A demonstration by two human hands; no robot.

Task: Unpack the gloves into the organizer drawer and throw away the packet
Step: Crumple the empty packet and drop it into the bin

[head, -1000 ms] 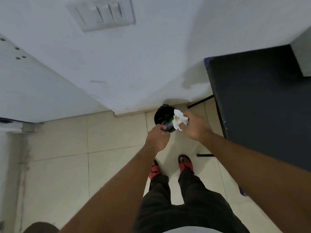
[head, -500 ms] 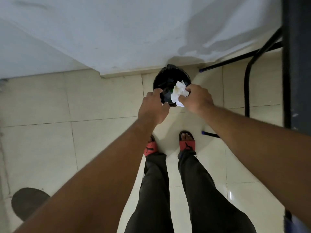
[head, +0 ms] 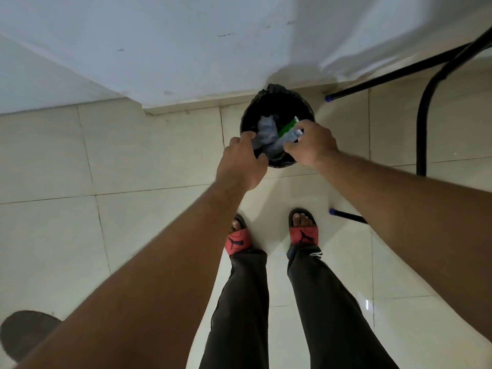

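The crumpled whitish packet (head: 266, 134) lies inside the black lined bin (head: 303, 107), which stands on the floor against the wall. It looks grey in the bin's shadow, next to a green and white wrapper (head: 288, 128). My left hand (head: 243, 162) hovers over the bin's near-left rim, thumb and fingers apart, holding nothing. My right hand (head: 311, 145) is over the near-right rim with its fingers spread above the wrapper. No gloves or organizer drawer are in view.
Black metal table legs (head: 423, 107) with blue feet stand right of the bin. A white wall (head: 186, 49) runs behind it. My feet in red sandals (head: 303, 231) stand on pale floor tiles. A dark round floor cover (head: 24, 334) is at the lower left.
The packet has left my right hand and now lies in the bin. Both hands have opened over the rim, and the view has moved closer to the bin.
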